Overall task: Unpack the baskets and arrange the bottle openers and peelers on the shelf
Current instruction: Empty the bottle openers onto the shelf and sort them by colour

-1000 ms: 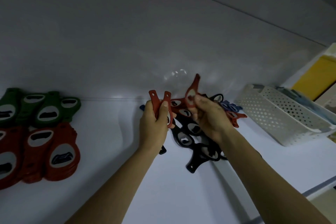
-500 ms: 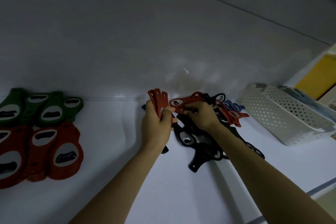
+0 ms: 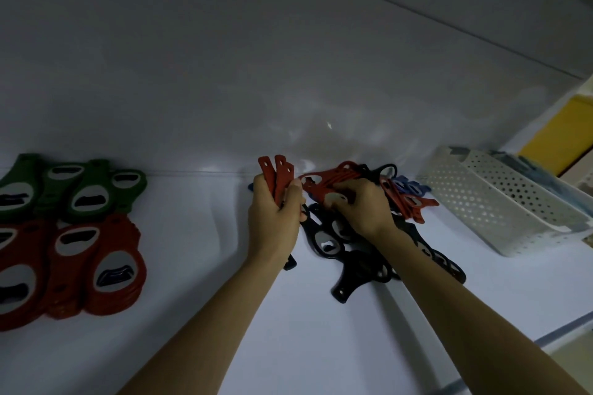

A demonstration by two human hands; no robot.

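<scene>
My left hand (image 3: pixel 275 218) grips a small stack of red bottle openers (image 3: pixel 277 174), their handle ends sticking up above my fist. Just to its right, my right hand (image 3: pixel 362 207) pinches another red opener (image 3: pixel 324 181) lying on top of a mixed pile. That pile holds black openers (image 3: pixel 327 239), more red ones (image 3: pixel 407 205) and blue ones (image 3: pixel 409 187) on the white shelf (image 3: pixel 199 266). At the far left, green openers (image 3: pixel 86 192) are laid in a row, with red openers (image 3: pixel 106 269) in a row in front of them.
A white perforated basket (image 3: pixel 491 202) lies tipped on the shelf at the right, with a second one nested behind it. A yellow panel (image 3: pixel 558 138) stands beyond. The shelf's front edge (image 3: pixel 564 329) runs at the lower right; the back wall rises right behind the pile.
My right hand has come down from holding a red opener up in the air to the top of the pile. The left hand's stack has grown by one opener.
</scene>
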